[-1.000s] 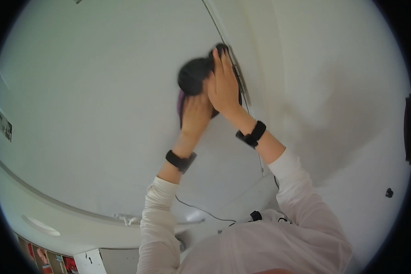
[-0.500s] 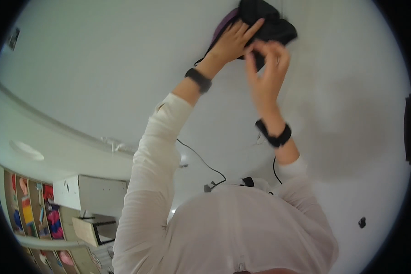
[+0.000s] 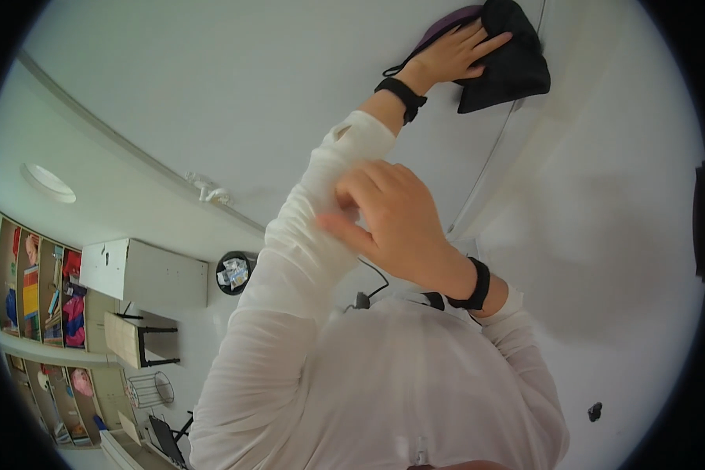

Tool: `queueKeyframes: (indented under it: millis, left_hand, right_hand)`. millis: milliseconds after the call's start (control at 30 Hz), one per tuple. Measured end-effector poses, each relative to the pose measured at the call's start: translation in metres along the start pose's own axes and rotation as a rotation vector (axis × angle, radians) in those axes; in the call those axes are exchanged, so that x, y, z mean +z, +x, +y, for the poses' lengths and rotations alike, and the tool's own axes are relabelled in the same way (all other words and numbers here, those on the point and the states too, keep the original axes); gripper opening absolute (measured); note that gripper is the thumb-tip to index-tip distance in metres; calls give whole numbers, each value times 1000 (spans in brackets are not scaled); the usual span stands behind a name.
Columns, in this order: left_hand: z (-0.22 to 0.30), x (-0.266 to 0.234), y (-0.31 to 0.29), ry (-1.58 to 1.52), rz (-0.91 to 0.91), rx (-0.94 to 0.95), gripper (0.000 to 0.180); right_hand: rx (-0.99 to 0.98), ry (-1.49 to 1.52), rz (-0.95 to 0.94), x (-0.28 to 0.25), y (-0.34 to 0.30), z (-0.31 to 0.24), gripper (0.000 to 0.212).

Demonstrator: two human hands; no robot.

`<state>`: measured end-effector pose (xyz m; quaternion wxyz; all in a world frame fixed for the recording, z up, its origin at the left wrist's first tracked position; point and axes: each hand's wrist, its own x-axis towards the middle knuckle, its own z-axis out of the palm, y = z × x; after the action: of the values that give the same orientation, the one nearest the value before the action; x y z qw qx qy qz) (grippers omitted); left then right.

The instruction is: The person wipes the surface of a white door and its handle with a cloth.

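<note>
My left hand [image 3: 458, 56] reaches out to the far upper right, its fingers spread flat on a floppy black fabric item [image 3: 511, 66]. That item has a purple curved edge [image 3: 446, 23] and a thin black loop at its left end; its exact kind is hard to make out. Closer in, my right hand [image 3: 399, 219] crosses over my left forearm, in front of the white sleeve [image 3: 313, 211]. Its fingers are half curled, with the thumb apart, slightly blurred. Nothing shows between them. Whether the fingertips touch the sleeve, I cannot tell. Both wrists wear black bands.
The fabric lies on a broad pale surface with a dark seam [image 3: 493, 157]. A grey cable [image 3: 376, 274] runs near my body. A small dark object [image 3: 594, 411] lies at right. Left are a black bin [image 3: 233, 272], a white cabinet [image 3: 168, 272], stools and filled shelves [image 3: 43, 282].
My right hand has left the fabric item and swung down and left over my left forearm. My left hand and the fabric appear farther right and higher as the view has shifted.
</note>
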<state>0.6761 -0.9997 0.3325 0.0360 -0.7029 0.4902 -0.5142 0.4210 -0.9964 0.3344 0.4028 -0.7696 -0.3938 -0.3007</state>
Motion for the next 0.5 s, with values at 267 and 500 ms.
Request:
queueKeyframes:
  millis: [267, 500]
  left_hand:
    - [-5, 7, 3, 32, 32, 33, 76]
    - [-4, 10, -5, -100, -134, -4, 73]
  right_hand:
    - [11, 298, -86, -12, 3, -4, 17]
    - [-172, 732, -233, -19, -9, -36, 10]
